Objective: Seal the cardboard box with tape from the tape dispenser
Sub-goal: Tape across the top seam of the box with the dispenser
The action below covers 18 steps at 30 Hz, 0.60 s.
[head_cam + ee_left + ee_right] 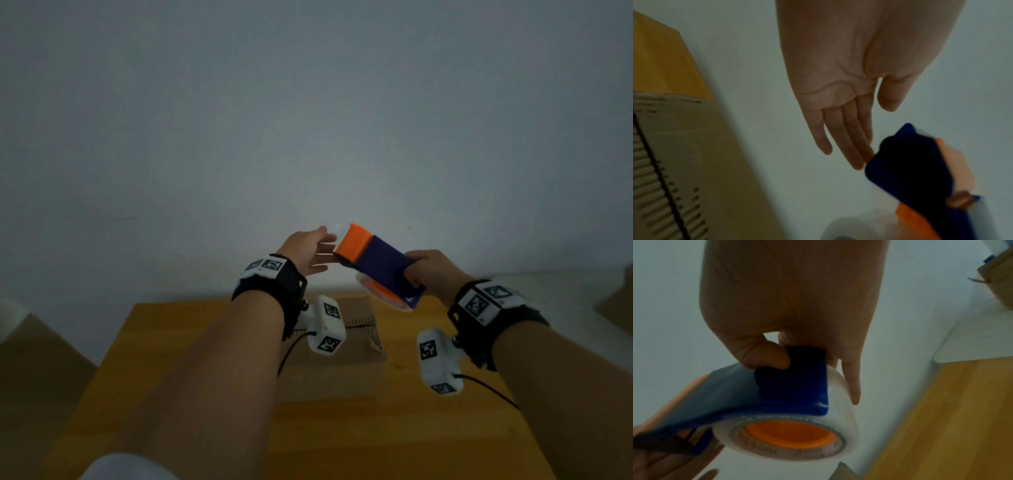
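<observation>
My right hand grips the handle of the blue and orange tape dispenser and holds it in the air above the table's far edge. In the right wrist view, the thumb and fingers of the right hand wrap the blue handle above the clear tape roll with its orange core. My left hand is open with straight fingers that reach the dispenser at its front end. The brown cardboard box lies on the table below both wrists, its flaps closed.
The box rests on a wooden table that stands against a pale wall. Another cardboard box sits off to the right on the floor. The left box's corrugated edge shows near the left wrist.
</observation>
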Each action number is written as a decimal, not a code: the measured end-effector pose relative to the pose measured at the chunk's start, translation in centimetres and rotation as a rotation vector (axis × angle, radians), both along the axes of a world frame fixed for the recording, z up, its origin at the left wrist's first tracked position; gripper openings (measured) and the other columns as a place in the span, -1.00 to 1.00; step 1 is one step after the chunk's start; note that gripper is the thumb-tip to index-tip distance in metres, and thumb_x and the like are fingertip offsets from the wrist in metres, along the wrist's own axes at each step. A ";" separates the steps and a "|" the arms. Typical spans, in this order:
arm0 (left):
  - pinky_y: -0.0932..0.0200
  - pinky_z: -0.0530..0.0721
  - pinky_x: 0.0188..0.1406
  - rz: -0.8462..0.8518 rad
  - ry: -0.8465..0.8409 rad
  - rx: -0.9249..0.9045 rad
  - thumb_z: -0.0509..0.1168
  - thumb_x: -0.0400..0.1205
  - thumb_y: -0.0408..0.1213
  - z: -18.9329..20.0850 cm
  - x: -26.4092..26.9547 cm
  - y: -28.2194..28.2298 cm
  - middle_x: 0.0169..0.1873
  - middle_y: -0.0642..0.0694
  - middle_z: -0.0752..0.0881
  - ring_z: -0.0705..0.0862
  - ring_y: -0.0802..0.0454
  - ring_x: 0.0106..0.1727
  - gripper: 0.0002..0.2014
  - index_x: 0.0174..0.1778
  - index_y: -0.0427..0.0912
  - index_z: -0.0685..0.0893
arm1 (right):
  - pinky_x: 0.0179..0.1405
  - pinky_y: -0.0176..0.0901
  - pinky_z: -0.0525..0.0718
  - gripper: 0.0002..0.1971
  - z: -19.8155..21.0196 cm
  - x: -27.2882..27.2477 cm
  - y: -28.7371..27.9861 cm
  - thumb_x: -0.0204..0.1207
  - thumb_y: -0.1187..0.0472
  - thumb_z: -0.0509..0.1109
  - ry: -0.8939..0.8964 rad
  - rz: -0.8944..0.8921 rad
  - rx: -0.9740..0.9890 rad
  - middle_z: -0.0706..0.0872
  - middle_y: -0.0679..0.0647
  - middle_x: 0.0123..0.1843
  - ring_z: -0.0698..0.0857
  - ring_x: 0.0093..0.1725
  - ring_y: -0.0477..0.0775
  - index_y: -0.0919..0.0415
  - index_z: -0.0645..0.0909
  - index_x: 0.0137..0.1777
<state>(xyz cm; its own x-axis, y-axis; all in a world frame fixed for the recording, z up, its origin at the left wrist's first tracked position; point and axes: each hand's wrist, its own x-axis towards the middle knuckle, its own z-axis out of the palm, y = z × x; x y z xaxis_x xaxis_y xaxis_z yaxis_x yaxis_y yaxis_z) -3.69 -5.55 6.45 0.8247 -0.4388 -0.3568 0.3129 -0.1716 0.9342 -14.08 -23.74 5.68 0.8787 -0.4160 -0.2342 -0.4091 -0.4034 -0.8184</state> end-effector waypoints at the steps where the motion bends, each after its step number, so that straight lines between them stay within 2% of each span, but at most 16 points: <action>1: 0.06 0.56 0.12 0.002 0.019 -0.037 0.09 0.74 -0.10 0.1 0.1 0.5 -0.12 -0.11 0.72 0.68 -0.01 -0.11 -0.68 0.10 -0.23 0.67 | -0.24 -0.03 0.39 -0.64 0.2 0.0 0.5 -0.09 0.35 0.14 0.010 0.021 -0.003 0.51 0.26 -0.33 0.47 -0.26 0.15 0.46 0.56 -0.28; 3: 0.12 0.62 0.02 -0.017 0.024 -0.058 0.19 0.71 -0.16 0.2 0.1 1.6 -0.17 -0.09 0.73 0.69 0.02 -0.15 -0.77 -0.09 -0.18 0.68 | -0.26 -0.05 0.38 -0.69 0.2 0.2 1.1 -0.05 0.38 0.15 0.028 0.048 0.011 0.50 0.26 -0.32 0.46 -0.27 0.13 0.38 0.55 -0.27; 5: 0.17 0.65 -0.05 -0.025 0.035 -0.055 0.26 0.67 -0.18 0.1 0.0 2.5 -0.18 -0.09 0.74 0.70 0.03 -0.16 -0.83 -0.16 -0.15 0.68 | -0.32 -0.11 0.34 -0.83 0.3 0.2 1.8 0.11 0.48 0.16 0.044 0.063 0.020 0.45 0.22 -0.37 0.41 -0.33 0.10 0.35 0.51 -0.31; 7: 0.18 0.66 -0.04 -0.024 0.051 -0.064 0.31 0.64 -0.11 0.0 0.1 3.4 -0.14 -0.08 0.76 0.71 0.03 -0.10 -0.81 -0.10 -0.15 0.71 | -0.37 -0.15 0.31 -0.89 0.3 0.3 2.3 0.11 0.48 0.16 0.048 0.077 0.024 0.41 0.19 -0.43 0.37 -0.39 0.08 0.33 0.45 -0.39; 10: 0.19 0.67 -0.03 -0.013 0.069 -0.098 0.35 0.60 -0.05 -0.2 -0.1 4.4 -0.03 -0.09 0.76 0.71 0.02 -0.04 -0.76 0.01 -0.15 0.70 | -0.42 -0.18 0.30 -0.85 0.5 0.3 3.1 -0.08 0.39 0.12 0.039 0.079 0.047 0.40 0.16 -0.48 0.36 -0.43 0.07 0.28 0.43 -0.47; 14: 0.16 0.68 -0.01 -0.032 0.065 -0.114 0.37 0.56 0.00 -0.4 -0.3 5.3 -0.04 -0.09 0.76 0.72 0.01 0.01 -0.65 0.12 -0.17 0.66 | -0.42 -0.20 0.27 -0.85 0.5 0.5 3.7 0.03 0.44 0.14 0.060 0.108 0.039 0.36 0.16 -0.47 0.33 -0.43 0.07 0.32 0.42 -0.37; 18: 0.28 0.70 -0.17 0.014 0.052 -0.114 0.31 0.64 -0.18 -0.7 -0.2 5.8 -0.16 -0.10 0.74 0.72 0.06 -0.14 -0.85 -0.06 -0.20 0.66 | -0.42 -0.19 0.31 -0.79 0.0 1.1 3.8 0.26 0.60 0.08 0.103 0.119 0.036 0.39 0.17 -0.45 0.36 -0.43 0.08 0.34 0.47 -0.27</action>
<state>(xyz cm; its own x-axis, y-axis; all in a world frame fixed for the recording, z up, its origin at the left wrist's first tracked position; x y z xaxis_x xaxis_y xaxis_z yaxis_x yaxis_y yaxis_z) -3.93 0.22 5.73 0.8126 -0.4679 -0.3475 0.3626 -0.0608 0.9300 -13.00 -19.94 5.64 0.8919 -0.3004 -0.3381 -0.4426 -0.4252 -0.7895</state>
